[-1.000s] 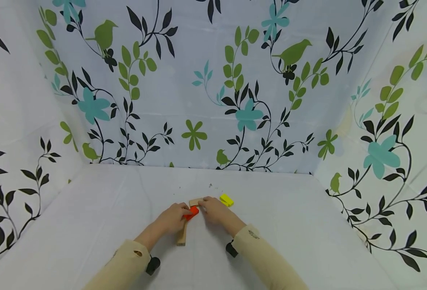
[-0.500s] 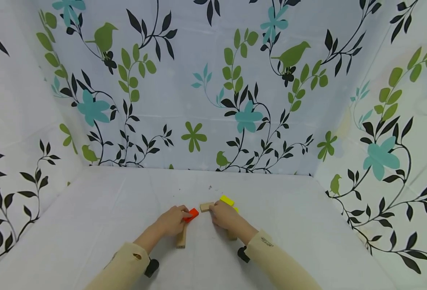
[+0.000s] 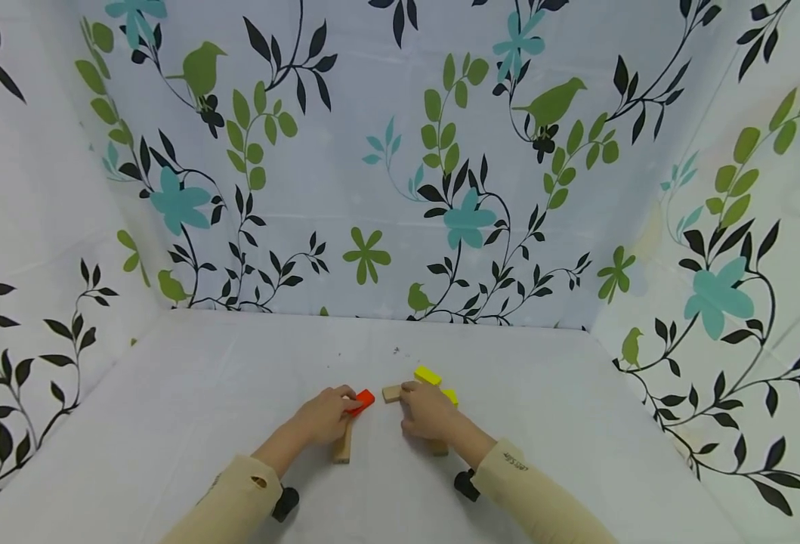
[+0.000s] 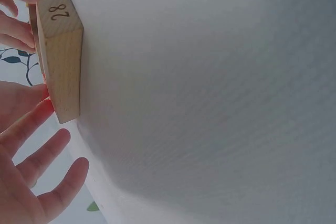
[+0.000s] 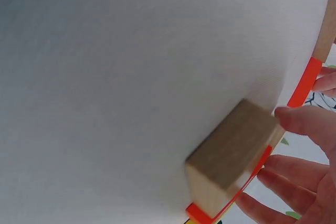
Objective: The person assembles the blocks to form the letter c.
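In the head view my left hand (image 3: 323, 415) pinches a red block (image 3: 364, 401) between thumb and fingers. A wooden block (image 3: 342, 447) lies on the near side of that hand; the left wrist view shows a "28" on its wooden end (image 4: 59, 11). My right hand (image 3: 433, 412) is at one end of another wooden block (image 3: 391, 394), thumb spread from the fingers. Beneath this hand's wrist lies a further wooden block (image 3: 438, 447). Beyond that block, the right wrist view shows a red piece (image 5: 198, 214), covered by the hand in the head view.
Two yellow blocks (image 3: 427, 375) lie just beyond my right hand, one partly covered by it. Everything lies on a white cloth-covered table (image 3: 236, 378). Walls of printed fabric (image 3: 345, 181) stand behind and at both sides.
My right hand has moved right and nearer, taking the wooden block away from the red block; its thumb now stands farther from the fingers. My left hand stays at the red block.
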